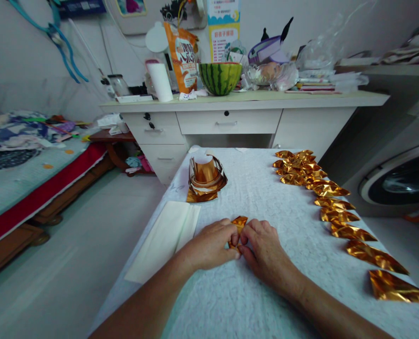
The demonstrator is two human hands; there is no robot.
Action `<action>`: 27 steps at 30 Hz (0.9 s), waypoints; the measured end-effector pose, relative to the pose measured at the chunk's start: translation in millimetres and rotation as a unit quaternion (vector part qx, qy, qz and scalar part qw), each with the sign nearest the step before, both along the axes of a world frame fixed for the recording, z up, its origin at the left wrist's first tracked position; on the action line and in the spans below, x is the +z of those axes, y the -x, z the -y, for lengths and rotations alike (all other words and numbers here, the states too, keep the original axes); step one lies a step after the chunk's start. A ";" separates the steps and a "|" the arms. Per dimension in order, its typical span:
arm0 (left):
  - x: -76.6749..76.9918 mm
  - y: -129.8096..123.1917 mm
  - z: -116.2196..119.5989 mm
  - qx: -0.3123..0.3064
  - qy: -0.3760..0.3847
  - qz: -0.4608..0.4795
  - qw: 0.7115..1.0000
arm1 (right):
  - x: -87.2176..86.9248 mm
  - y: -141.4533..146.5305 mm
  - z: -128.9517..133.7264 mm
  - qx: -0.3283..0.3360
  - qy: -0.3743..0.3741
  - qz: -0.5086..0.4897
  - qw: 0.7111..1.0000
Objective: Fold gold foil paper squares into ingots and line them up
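Between my two hands is a folded piece of shiny gold foil paper [240,221], its upper tip showing above the fingers. My left hand [218,242] grips its left side with bent fingers and thumb. From the right, my right hand [264,245] pinches the same piece, fingertips close to the left ones. Much of the foil is hidden behind the fingers. Beyond my hands sits a loose, curled stack of gold foil sheets [206,176]. White paper sheets [163,235] lie left of my left forearm. Along the right edge run several folded gold foil pieces [340,215].
A pale quilted cloth covers the table [226,301]. Behind it stands a white desk [230,121] bearing half a watermelon [220,77], an orange bag [185,59] and a paper roll [160,82]. A washing machine [403,174] is at right, a bed [36,174] at left.
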State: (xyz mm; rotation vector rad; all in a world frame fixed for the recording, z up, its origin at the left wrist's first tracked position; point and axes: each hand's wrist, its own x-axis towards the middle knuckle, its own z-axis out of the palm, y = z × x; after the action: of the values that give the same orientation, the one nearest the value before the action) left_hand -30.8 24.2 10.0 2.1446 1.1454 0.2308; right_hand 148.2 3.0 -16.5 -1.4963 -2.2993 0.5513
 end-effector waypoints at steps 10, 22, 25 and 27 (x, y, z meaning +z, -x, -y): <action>0.5 -2.5 0.8 0.003 -0.006 -0.001 1.000 | 3.4 0.4 2.4 0.006 -0.009 0.018 1.000; -3.9 -2.2 1.7 0.007 -0.011 0.005 1.000 | 5.3 -3.5 1.7 -0.003 -0.013 0.018 1.000; -2.4 -2.6 1.8 0.006 -0.007 0.003 1.000 | 7.8 -8.4 0.2 0.001 -0.007 0.039 0.999; -2.6 -2.6 2.0 0.006 -0.008 0.003 1.000 | 9.2 -11.9 -0.7 0.004 -0.005 0.048 0.999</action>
State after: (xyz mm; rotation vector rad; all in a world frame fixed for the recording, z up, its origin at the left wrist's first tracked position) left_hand -28.2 22.2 7.3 2.1505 1.1581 0.2532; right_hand 160.1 3.8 -7.2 -1.5398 -2.3774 0.4785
